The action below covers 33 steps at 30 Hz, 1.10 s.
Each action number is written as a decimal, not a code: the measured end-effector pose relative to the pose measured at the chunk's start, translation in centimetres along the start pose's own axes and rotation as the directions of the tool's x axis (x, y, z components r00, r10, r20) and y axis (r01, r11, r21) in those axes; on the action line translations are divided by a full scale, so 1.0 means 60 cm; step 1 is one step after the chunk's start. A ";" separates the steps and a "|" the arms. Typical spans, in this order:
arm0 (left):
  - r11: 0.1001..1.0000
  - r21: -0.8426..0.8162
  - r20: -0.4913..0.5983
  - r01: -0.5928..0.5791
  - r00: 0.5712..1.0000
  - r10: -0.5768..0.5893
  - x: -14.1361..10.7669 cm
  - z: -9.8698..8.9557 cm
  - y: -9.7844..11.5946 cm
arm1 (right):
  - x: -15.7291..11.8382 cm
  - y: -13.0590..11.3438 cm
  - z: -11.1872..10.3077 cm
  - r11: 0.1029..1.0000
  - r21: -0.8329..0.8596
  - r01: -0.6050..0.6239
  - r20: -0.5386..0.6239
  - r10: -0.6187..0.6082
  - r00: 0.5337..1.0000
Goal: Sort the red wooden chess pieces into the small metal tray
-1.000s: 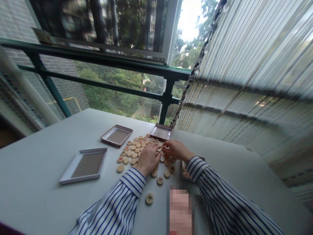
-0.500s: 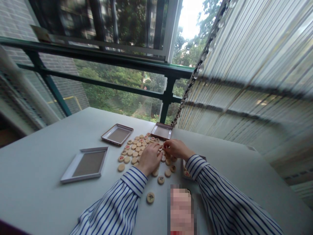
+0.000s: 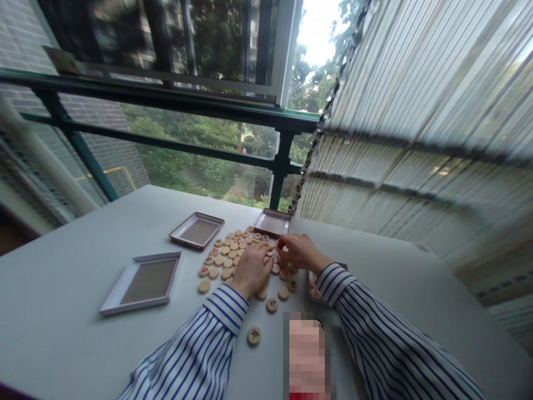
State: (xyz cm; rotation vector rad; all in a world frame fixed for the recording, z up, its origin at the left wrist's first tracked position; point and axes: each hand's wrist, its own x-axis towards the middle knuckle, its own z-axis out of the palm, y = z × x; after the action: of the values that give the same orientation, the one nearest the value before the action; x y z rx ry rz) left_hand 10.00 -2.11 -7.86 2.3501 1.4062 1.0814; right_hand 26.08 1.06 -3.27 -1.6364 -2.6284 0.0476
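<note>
Round wooden Chinese chess pieces (image 3: 225, 251) lie in a loose cluster on the white table, several with red or black characters and others blank side up. Over the cluster's right part, my left hand (image 3: 252, 269) rests palm down, thumb apart from bent fingers; it covers some pieces. My right hand (image 3: 300, 250) is at the right edge of the cluster, thumb and fingers closed in a pinch. Whatever sits in that pinch is too small to make out. Nearer to me are a black-marked piece (image 3: 272, 304) and another single piece (image 3: 254, 335).
A shallow open tray (image 3: 104, 305) stands at left, with a brown-edged box half (image 3: 171, 236) behind it and another box half (image 3: 272, 233) at the back. Partly under my right forearm is a box (image 3: 315, 282) holding pieces. A pixelated patch (image 3: 307, 355) covers the front.
The whole view has shifted slightly. Both hands stay at almost the same spots over the pieces, with only small finger movement.
</note>
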 end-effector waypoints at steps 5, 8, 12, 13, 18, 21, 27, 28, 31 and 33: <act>0.999 -0.034 -0.018 0.020 1.000 -0.020 0.002 -0.002 0.003 | -0.022 -0.005 -0.018 1.000 0.009 0.023 -0.073 -0.022 0.997; 0.996 -0.073 -0.029 0.048 0.998 -0.050 0.002 -0.007 0.008 | -0.037 -0.007 -0.028 0.999 0.029 0.041 -0.121 -0.038 0.992; 0.985 -0.152 -0.012 0.082 0.996 -0.085 0.004 -0.016 0.016 | -0.058 -0.006 -0.037 0.995 0.075 0.067 -0.187 -0.052 0.981; 0.981 -0.174 -0.001 0.091 0.996 -0.092 0.004 -0.018 0.019 | -0.064 -0.005 -0.039 0.994 0.082 0.066 -0.197 -0.049 0.979; 0.948 -0.292 0.066 0.125 0.992 -0.110 0.009 -0.023 0.036 | -0.091 0.003 -0.049 0.985 0.143 0.094 -0.274 -0.052 0.960; 0.921 -0.366 0.112 0.131 0.989 -0.096 0.017 -0.023 0.051 | -0.109 0.009 -0.052 0.969 0.208 0.131 -0.325 -0.058 0.944; 0.861 -0.493 0.197 0.120 0.980 -0.024 0.038 -0.025 0.093 | -0.144 0.017 -0.053 0.921 0.335 0.197 -0.406 -0.047 0.913; 0.844 -0.521 0.215 0.128 0.976 -0.015 0.041 -0.024 0.100 | -0.150 0.018 -0.054 0.917 0.346 0.198 -0.416 -0.039 0.908; 0.800 -0.577 0.282 0.163 0.959 0.008 0.049 -0.019 0.118 | -0.168 0.023 -0.057 0.904 0.383 0.192 -0.434 -0.007 0.901; 0.782 -0.592 0.321 0.192 0.947 0.010 0.053 -0.014 0.128 | -0.179 0.029 -0.059 0.895 0.410 0.179 -0.439 0.021 0.898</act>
State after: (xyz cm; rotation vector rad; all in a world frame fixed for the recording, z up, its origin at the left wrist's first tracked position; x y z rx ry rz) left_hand 15.58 -3.72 -1.84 1.8383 0.8607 0.9117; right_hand 32.55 -7.78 -0.06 -1.2129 -2.1395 0.2306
